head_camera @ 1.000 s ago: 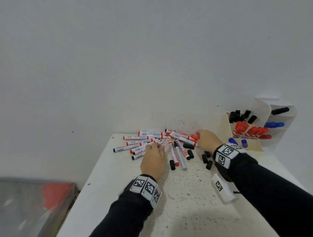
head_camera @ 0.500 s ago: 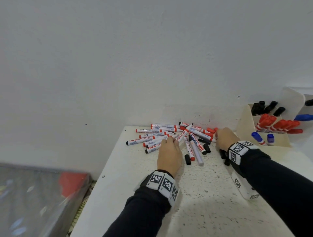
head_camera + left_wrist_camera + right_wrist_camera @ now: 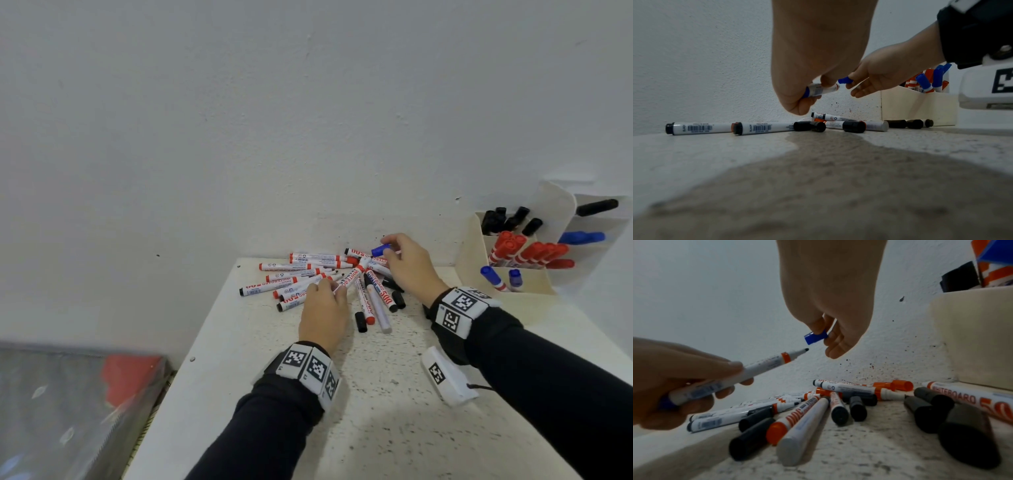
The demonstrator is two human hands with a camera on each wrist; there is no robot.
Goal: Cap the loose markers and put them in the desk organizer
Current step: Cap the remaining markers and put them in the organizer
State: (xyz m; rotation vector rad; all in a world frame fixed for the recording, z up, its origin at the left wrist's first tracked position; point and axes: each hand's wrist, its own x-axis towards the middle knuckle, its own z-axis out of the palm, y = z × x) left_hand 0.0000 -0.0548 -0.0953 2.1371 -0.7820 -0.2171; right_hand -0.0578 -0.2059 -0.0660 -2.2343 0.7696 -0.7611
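The left hand (image 3: 674, 382) grips an uncapped marker (image 3: 748, 371) by its barrel, fingers curled round it, tip pointing up and right toward the middle of the right wrist frame. The right hand (image 3: 830, 293), coming down from the top of that frame, pinches a blue cap (image 3: 816, 337) between thumb and fingertips. Cap and marker tip are near each other but apart. In the head view the left hand (image 3: 323, 315) sits at centre frame over the pile (image 3: 318, 277) of loose markers, and the right hand (image 3: 409, 265) is just right of it, the cap (image 3: 381, 250) at its upper left.

The pile lies on the speckled white bench (image 3: 376, 411) against the wall, with several loose black caps (image 3: 858, 408) and an orange cap (image 3: 902, 385) scattered among the barrels. The organizer (image 3: 507, 298) stands at the right edge of the head frame, well apart from the hands, already holding black, red and blue capped markers in separate compartments.
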